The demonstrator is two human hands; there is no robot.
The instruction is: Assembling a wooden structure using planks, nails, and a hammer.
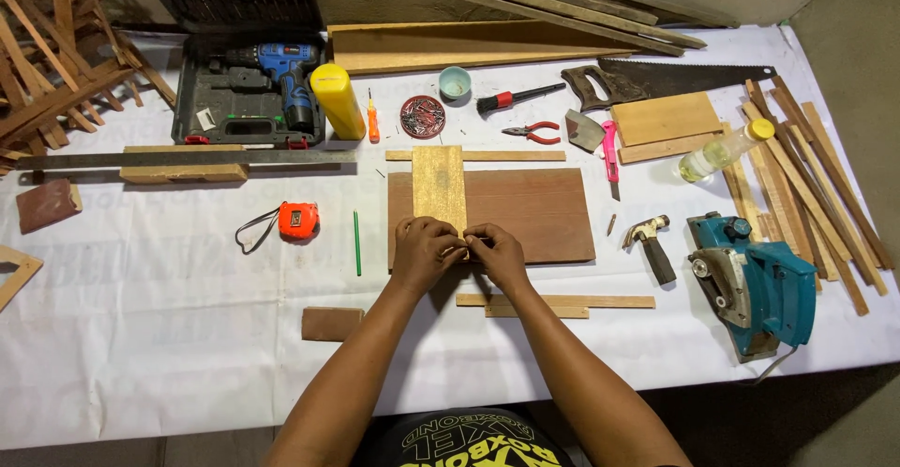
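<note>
- left hand (pixel 424 251) and right hand (pixel 498 253) side by side, knuckles up, fingertips meeting at near end of pale wood strip (pixel 439 188); forearms come in from bottom edge, converging
- fingers of both curled, pinching near end of the strip; exact grip hidden under knuckles
- strip lies flat on reddish-brown board (pixel 525 212), over its left part, far end overhanging the board's far edge
- strip's long axis runs away from the person; board's long axis runs left-right
- bare white sheet (pixel 141 336) left and near; green pencil (pixel 357 242) and orange tape measure (pixel 298 219) left of board
- hammer (pixel 650 245) and teal power planer (pixel 755 284) crowd the right; thin slats (pixel 553 304) just beside right wrist
</note>
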